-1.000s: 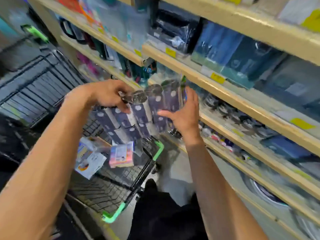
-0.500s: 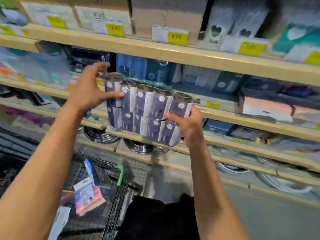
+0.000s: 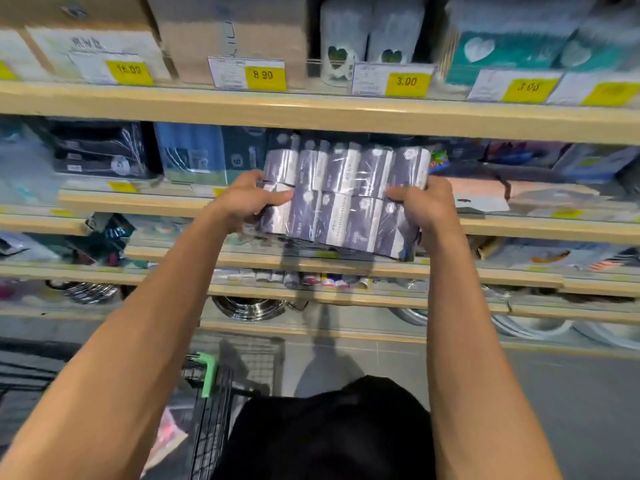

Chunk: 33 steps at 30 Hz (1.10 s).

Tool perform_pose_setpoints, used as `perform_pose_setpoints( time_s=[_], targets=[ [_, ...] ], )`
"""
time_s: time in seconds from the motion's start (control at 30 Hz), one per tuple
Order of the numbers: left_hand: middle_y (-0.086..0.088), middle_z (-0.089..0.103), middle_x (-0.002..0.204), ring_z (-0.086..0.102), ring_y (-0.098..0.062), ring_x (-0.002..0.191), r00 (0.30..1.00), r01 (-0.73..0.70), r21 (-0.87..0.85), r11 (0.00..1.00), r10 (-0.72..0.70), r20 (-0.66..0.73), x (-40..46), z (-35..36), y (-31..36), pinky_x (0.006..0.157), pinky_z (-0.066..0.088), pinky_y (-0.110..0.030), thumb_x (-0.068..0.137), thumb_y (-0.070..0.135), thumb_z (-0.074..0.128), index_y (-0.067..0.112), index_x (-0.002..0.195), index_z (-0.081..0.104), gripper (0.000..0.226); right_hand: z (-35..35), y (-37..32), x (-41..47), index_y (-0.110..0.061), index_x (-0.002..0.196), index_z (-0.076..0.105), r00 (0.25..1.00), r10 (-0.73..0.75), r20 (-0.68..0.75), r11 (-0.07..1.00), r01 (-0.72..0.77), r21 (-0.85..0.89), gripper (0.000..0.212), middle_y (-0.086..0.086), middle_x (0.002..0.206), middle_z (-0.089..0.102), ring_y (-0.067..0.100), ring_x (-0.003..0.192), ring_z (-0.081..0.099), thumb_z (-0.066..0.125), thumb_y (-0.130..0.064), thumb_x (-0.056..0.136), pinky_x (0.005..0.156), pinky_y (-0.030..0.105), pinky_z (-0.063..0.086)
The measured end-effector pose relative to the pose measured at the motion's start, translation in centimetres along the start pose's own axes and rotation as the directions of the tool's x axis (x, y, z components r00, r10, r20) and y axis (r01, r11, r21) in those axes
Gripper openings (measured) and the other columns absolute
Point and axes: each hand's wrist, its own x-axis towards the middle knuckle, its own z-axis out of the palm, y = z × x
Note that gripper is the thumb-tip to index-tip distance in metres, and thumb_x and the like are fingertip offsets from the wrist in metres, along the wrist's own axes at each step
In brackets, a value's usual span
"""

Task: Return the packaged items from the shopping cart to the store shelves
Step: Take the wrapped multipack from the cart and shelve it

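Left hand [image 3: 247,202], right hand [image 3: 427,202] grip multipack [image 3: 341,199]; blue boxes [image 3: 207,152] behind.

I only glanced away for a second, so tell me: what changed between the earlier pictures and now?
The plastic-wrapped multipack of purple-and-white rolls went from above the black wire shopping cart with green corners up to the beige wooden shelf, beside the blue packages. The left hand and right hand kept gripping its two ends throughout. Nothing was released.
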Motion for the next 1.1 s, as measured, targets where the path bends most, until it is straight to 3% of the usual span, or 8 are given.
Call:
perform_pose_setpoints(
  time_s=[0.17, 0.37, 0.5, 0.6, 0.77, 0.97, 1.03, 1.1],
  targets=[
    [-0.013, 0.061, 0.122, 0.058, -0.019, 0.090, 0.986, -0.086, -0.038, 0.996, 0.079, -0.147, 3.0, 1.2, 3.2, 0.064, 0.048, -0.031, 0.079, 0.029, 0.082, 0.004, 0.137, 0.040, 0.076, -0.9, -1.9, 3.1, -0.002, 0.133, 0.043, 0.999, -0.033, 0.021, 0.999, 0.032, 0.019, 0.051, 0.002, 0.110, 0.053, 0.020, 0.104, 0.054, 0.067, -0.002, 0.088, 0.080, 0.031, 0.048],
    [-0.003, 0.064, 0.097, 0.058, -0.011, 0.072, 0.909, -0.157, -0.034, 0.987, 0.131, -0.396, 5.8, 3.8, 4.9, 0.052, 0.047, -0.018, 0.087, 0.005, 0.069, 0.009, 0.094, 0.062, 0.011, 1.0, -2.8, 7.2, -0.010, 0.097, 0.055, 0.954, -0.109, -0.278, 0.985, 0.143, 0.102, 0.022, 0.002, 0.096, 0.060, 0.022, 0.094, 0.059, 0.058, 0.006, 0.082, 0.081, 0.021, 0.043],
    [0.001, 0.067, 0.096, 0.064, -0.013, 0.083, 0.879, -0.208, -0.045, 0.977, 0.167, -0.446, 7.5, 4.5, 3.7, 0.060, 0.053, -0.023, 0.082, 0.004, 0.074, 0.010, 0.095, 0.063, 0.019, 0.9, -2.8, 8.7, -0.005, 0.113, 0.060, 0.975, -0.028, -0.219, 0.993, 0.052, 0.103, 0.023, 0.009, 0.106, 0.060, 0.016, 0.093, 0.051, 0.053, 0.000, 0.092, 0.079, 0.020, 0.041],
    [0.000, 0.069, 0.110, 0.067, -0.015, 0.090, 0.841, -0.145, 0.265, 0.953, 0.260, -0.475, 7.7, 4.9, 2.9, 0.069, 0.054, -0.024, 0.079, 0.019, 0.081, 0.005, 0.116, 0.063, 0.043, 1.5, -2.1, 8.6, -0.003, 0.120, 0.056, 0.952, -0.134, -0.275, 0.989, 0.144, 0.018, 0.032, 0.013, 0.120, 0.064, 0.021, 0.101, 0.057, 0.058, 0.002, 0.088, 0.083, 0.016, 0.038],
    [-0.016, 0.073, 0.101, 0.068, -0.030, 0.093, 0.768, -0.040, 0.692, 0.721, 0.465, -0.440, 7.6, 4.2, 1.9, 0.079, 0.054, -0.039, 0.078, 0.055, 0.073, 0.001, 0.103, 0.070, 0.060, 2.2, -0.4, 7.8, 0.004, 0.106, 0.063, 0.939, -0.174, -0.297, 0.968, 0.107, -0.227, 0.019, 0.009, 0.091, 0.060, 0.025, 0.090, 0.061, 0.058, 0.004, 0.088, 0.079, 0.030, 0.049],
    [-0.009, 0.071, 0.082, 0.067, -0.025, 0.082, 0.693, -0.153, 0.551, 0.820, 0.487, -0.532, 6.6, 3.2, 1.0, 0.075, 0.054, -0.038, 0.080, 0.051, 0.072, 0.005, 0.085, 0.068, 0.046, 4.8, 0.1, 4.2, -0.001, 0.122, 0.050, 0.770, -0.322, -0.551, 0.946, 0.277, -0.167, 0.039, 0.011, 0.136, 0.045, 0.022, 0.127, 0.047, 0.067, -0.007, 0.088, 0.104, 0.012, 0.026],
    [-0.004, 0.066, 0.082, 0.063, -0.019, 0.077, 0.695, -0.228, 0.488, 0.842, 0.492, -0.525, 5.2, 2.9, 0.0, 0.071, 0.051, -0.035, 0.080, 0.048, 0.074, 0.008, 0.095, 0.057, 0.046, 6.6, 0.8, 2.3, -0.005, 0.117, 0.054, 0.673, -0.428, -0.603, 0.880, 0.463, -0.108, 0.039, 0.010, 0.121, 0.051, 0.020, 0.109, 0.054, 0.070, -0.004, 0.082, 0.099, 0.017, 0.041],
    [0.001, 0.063, 0.079, 0.060, -0.014, 0.071, 0.704, -0.310, 0.441, 0.842, 0.516, -0.489, 3.2, 2.4, -1.7, 0.065, 0.049, -0.030, 0.082, 0.044, 0.074, 0.013, 0.102, 0.053, 0.041, 9.0, 2.0, 0.8, -0.010, 0.109, 0.058, 0.700, -0.483, -0.525, 0.850, 0.520, -0.089, 0.032, 0.006, 0.105, 0.054, 0.015, 0.089, 0.054, 0.072, -0.003, 0.081, 0.082, 0.020, 0.048]
  ],
)
